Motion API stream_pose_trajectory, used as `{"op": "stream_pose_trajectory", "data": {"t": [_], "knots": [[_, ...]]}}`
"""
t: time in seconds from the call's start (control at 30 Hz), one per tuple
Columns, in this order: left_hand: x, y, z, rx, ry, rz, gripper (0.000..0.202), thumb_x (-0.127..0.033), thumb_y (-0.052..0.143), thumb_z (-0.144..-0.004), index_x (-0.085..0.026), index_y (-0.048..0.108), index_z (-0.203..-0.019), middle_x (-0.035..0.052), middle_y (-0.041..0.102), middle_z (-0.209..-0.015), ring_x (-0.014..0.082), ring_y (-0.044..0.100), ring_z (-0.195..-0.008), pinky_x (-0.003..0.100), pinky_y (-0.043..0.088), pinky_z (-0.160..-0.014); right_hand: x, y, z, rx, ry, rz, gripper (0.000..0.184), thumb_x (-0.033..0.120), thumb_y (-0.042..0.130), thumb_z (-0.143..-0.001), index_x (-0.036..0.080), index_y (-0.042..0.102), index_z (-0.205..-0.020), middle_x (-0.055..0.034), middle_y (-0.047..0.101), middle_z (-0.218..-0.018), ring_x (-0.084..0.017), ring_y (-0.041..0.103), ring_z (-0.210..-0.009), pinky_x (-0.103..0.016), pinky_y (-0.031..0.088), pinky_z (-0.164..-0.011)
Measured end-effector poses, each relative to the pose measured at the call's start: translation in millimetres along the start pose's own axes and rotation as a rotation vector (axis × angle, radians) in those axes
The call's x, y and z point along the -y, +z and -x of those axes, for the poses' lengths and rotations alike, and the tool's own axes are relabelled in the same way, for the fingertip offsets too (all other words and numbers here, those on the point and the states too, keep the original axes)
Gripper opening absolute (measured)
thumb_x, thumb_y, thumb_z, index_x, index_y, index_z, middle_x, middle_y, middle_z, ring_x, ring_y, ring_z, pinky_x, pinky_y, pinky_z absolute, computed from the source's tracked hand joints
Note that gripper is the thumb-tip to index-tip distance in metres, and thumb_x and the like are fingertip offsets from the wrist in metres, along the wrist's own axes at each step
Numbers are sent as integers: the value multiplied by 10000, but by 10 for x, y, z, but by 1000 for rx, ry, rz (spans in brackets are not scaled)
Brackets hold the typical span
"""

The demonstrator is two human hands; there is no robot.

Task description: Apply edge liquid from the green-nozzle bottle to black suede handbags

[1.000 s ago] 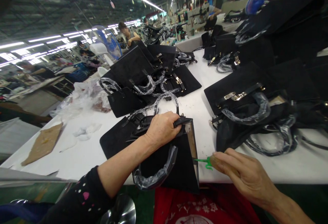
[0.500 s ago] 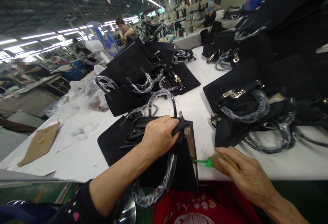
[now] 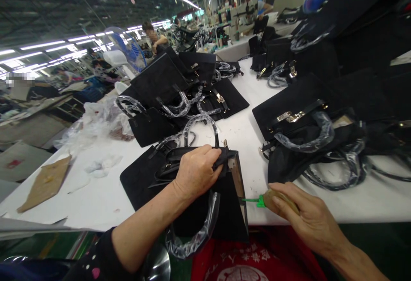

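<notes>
A black handbag [image 3: 180, 216] lies at the near edge of the white table, its side edge open and showing a pale inner layer [image 3: 238, 178]. My left hand [image 3: 197, 169] is closed on the dark material at the bag's upper part, fingers curled over it. In my right hand [image 3: 289, 204] is a yellowish-brown squeeze bottle [image 3: 274, 199] with a green nozzle [image 3: 257, 201]. The nozzle tip points left and reaches the open side edge of the bag; whether it touches is hard to tell. One plastic-wrapped handle [image 3: 201, 234] hangs toward me, another [image 3: 201, 124] stands up behind.
More black handbags [image 3: 292, 114] with wrapped handles lie at right, and others [image 3: 157, 79] are piled behind. Crumpled clear plastic [image 3: 99, 120] and a brown cardboard piece [image 3: 46, 182] lie on the left of the table [image 3: 93, 204]. A blue fan [image 3: 131, 54] and people stand farther back.
The view has shifted slightly, moving the scene a little left. Both hands keep their grips, and the nozzle stays at the bag's side edge.
</notes>
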State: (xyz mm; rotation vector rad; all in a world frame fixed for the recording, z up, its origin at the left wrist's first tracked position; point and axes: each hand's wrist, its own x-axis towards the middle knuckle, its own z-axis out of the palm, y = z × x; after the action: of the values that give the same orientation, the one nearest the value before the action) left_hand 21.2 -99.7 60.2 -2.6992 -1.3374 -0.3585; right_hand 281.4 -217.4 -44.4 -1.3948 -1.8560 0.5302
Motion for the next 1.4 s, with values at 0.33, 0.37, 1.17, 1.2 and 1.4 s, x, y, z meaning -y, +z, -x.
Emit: {"op": "stream_pose_trajectory", "data": {"t": [0.33, 0.37, 1.17, 1.2, 1.4], "knots": [[4, 27, 20, -33, 35, -28, 160, -255, 540, -915, -177, 679, -908, 44, 641, -772, 211, 655, -753, 314, 500, -662, -24, -18, 30, 70, 74, -51, 206, 324, 538, -983, 306, 624, -1170, 16, 734, -1036, -131, 717, -899, -223, 575, -761], [8, 31, 24, -35, 38, -29, 156, -257, 545, -914, -177, 679, -911, 44, 641, -774, 211, 655, -755, 313, 500, -661, -34, -13, 38, 61, 84, -52, 214, 327, 540, -983, 305, 622, -1178, 15, 735, -1046, -133, 717, -907, -224, 575, -766], [-10, 47, 51, -113, 85, -38, 119, -215, 597, -876, -162, 693, -922, 25, 614, -731, 213, 648, -702, 308, 506, -606, -39, 2, 161, 48, 72, -89, 212, 293, 538, -989, 327, 583, -1193, 39, 699, -1035, -92, 689, -919, -166, 528, -805], [-10, 46, 52, -113, 83, -41, 119, -215, 595, -878, -162, 692, -922, 25, 613, -731, 214, 648, -703, 309, 506, -608, -43, 3, 164, 40, 80, -89, 217, 294, 542, -987, 326, 581, -1198, 37, 698, -1051, -93, 688, -934, -168, 526, -817], [0, 44, 58, -109, 73, -43, 123, -215, 587, -881, -164, 688, -929, 29, 621, -740, 209, 649, -712, 301, 506, -615, -35, 29, 184, 83, 60, -106, 209, 292, 527, -990, 323, 570, -1193, 27, 690, -1020, -101, 691, -902, -175, 531, -788]]}}
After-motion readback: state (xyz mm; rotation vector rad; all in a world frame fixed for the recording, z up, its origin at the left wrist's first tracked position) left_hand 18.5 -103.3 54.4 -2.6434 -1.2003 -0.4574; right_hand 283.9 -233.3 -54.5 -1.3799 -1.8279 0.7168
